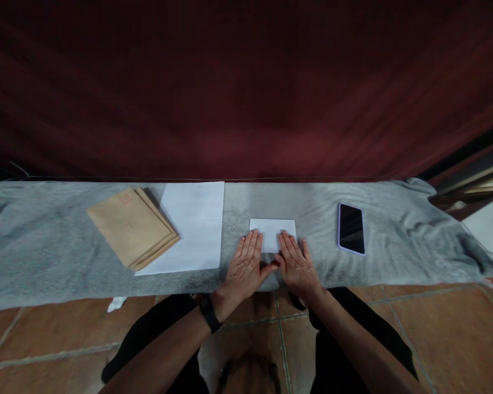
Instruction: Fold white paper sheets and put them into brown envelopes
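Small white paper: there it was, the small white paper point(271, 234), flat on the grey-covered desk point(312, 200) right in front of you, plain and pale on its upper face, wider than deep, its far edge crisp and straight.
Hidden corners: your hands covered both near corners; only a short stretch of near edge peeped out between them, and any layers underneath couldn't be made out.
Left hand: your left hand point(245, 267) lay palm down, fingers straight and close together, tips on the paper's left side, gripping nothing.
Right hand: your right hand point(299, 269) matched it on the other side, fingers extended, a little looser, also gripping nothing.
Thumbs: they pointed inward and came together near the close edge; whether they touched, you couldn't tell.
Brown envelopes: off to your left, brown envelopes point(127, 227) overlapped a large white sheet point(195, 224), hiding part of it; the red mark was too small to read.
Phone: well to your right, the phone point(351, 229) showed a dark screen.
Right border: a pale object point(491, 227) was cut off there, unidentifiable.
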`<state>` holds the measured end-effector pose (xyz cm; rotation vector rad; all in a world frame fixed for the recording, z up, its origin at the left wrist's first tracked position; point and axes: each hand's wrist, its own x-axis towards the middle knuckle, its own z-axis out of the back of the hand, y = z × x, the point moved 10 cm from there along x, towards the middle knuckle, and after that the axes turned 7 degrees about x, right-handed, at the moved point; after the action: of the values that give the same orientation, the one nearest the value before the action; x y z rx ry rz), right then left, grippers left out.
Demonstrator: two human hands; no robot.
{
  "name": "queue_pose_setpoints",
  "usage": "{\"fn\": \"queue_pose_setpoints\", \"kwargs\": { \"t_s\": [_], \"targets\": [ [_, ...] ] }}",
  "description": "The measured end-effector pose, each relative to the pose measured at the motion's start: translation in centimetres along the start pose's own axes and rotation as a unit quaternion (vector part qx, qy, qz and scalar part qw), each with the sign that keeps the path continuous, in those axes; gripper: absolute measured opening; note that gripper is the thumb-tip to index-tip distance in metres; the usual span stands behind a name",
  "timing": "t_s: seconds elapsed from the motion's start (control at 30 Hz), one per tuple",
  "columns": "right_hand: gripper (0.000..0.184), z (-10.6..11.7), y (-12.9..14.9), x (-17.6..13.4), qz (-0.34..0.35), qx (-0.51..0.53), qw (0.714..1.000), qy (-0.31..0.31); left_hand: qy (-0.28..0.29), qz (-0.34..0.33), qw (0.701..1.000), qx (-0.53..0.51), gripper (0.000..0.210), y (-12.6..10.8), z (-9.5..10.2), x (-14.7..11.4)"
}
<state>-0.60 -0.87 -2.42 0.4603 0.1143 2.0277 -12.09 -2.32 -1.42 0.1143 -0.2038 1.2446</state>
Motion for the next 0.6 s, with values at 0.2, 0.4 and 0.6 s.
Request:
{"fn": "queue_pose_setpoints", "kwargs": {
  "t_s": [0.2,0.4,0.6],
  "targets": [
    [0.058,0.5,-1.4,-0.5,-0.028,-0.012,1.000,-0.002,0.010,0.025,1.000,0.015,0.087,0.8,-0.5,-0.5],
    [0.056,0.7,-2.2,-0.2,-0.066,-0.002,0.998,-0.001,-0.010,0.041,0.999,0.018,0.069,1.2,0.1,-0.2],
    [0.056,0.1,0.0,2.1,-0.025,0.035,0.999,0.019,-0.007,-0.010,1.000,0.013,0.065,-0.9,-0.4,2.3]
  ]
}}
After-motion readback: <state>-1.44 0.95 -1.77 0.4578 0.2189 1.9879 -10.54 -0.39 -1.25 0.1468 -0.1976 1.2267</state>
